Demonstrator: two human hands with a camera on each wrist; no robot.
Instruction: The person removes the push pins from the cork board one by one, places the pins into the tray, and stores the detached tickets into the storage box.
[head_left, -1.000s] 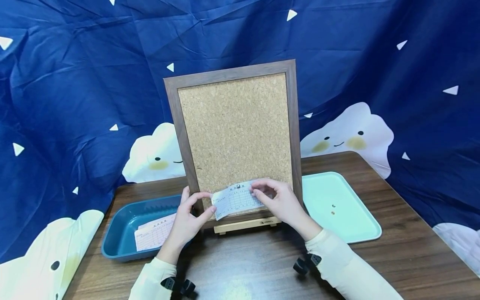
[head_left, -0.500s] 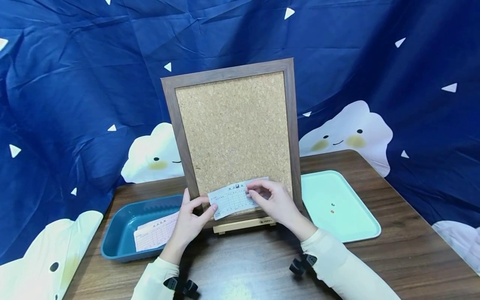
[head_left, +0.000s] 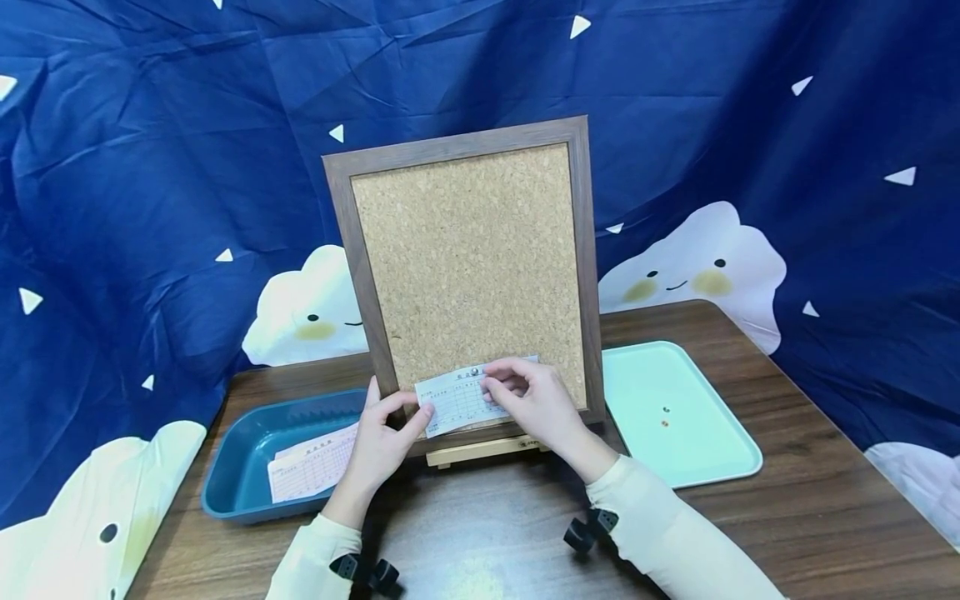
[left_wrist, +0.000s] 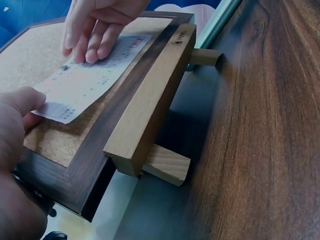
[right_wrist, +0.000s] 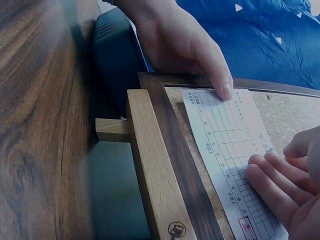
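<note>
My left hand [head_left: 375, 442] pinches the left end of a printed paper slip [head_left: 450, 404], thumb in front and fingers behind. The slip lies across the lower part of a framed cork board [head_left: 480, 250], its left end bowed away from the cork. A small silvery pushpin [head_left: 475, 372] sits at the slip's upper middle. Right beside it are the thumb and fingertips of my right hand [head_left: 536, 400], which covers much of the slip's right half. In the right wrist view the pushpin [right_wrist: 270, 150] shows just past those fingertips, and a red stamp [right_wrist: 247, 228] marks the slip's far end.
The board leans on a wooden easel, whose light ledge [head_left: 483, 450] runs below it. At left stands a blue bin [head_left: 232, 475] with more printed slips [head_left: 311, 467]. A mint tray [head_left: 697, 400] at right bears two tiny metallic pieces [head_left: 665, 417]. Behind hangs a blue curtain [head_left: 465, 67].
My right hand has moved left along the slip, its fingertips coming up close to the pushpin. My left hand keeps its pinch on the slip's left end.
</note>
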